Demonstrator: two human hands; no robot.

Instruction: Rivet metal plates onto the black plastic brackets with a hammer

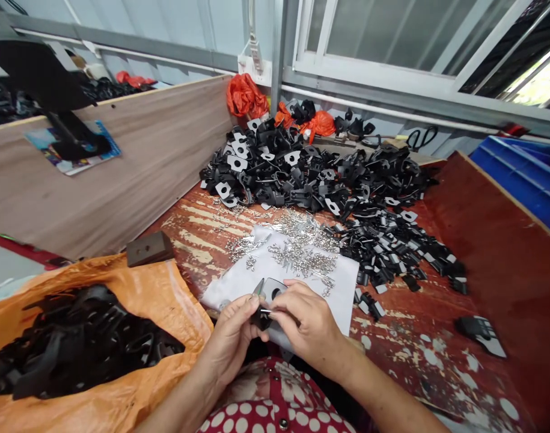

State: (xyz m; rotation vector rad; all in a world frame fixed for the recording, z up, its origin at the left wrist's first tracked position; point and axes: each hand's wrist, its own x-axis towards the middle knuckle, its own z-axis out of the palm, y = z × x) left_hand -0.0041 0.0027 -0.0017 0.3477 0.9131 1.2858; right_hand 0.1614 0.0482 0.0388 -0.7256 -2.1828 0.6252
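Note:
Near the table's front edge, my left hand point(233, 325) grips a black plastic clip part point(259, 319) between thumb and fingers. A thin metal pin point(266, 310) is pinched in my right hand point(311, 322), its end at the clip part. Behind the fingers shows a grey plate with a round hole point(271, 285); whether it belongs to the held part I cannot tell. Just beyond my hands, a white sheet point(344, 294) carries a scatter of small metal pins point(302, 255). My fingers partly hide the clip part.
A large heap of black plastic parts point(284, 171) covers the back, with smaller black pieces point(387, 240) at right. An orange bag point(184, 294) of black parts lies left, beside a brown block point(149, 248). Wooden boards point(166, 129) and a blue crate point(518, 174) stand at the sides.

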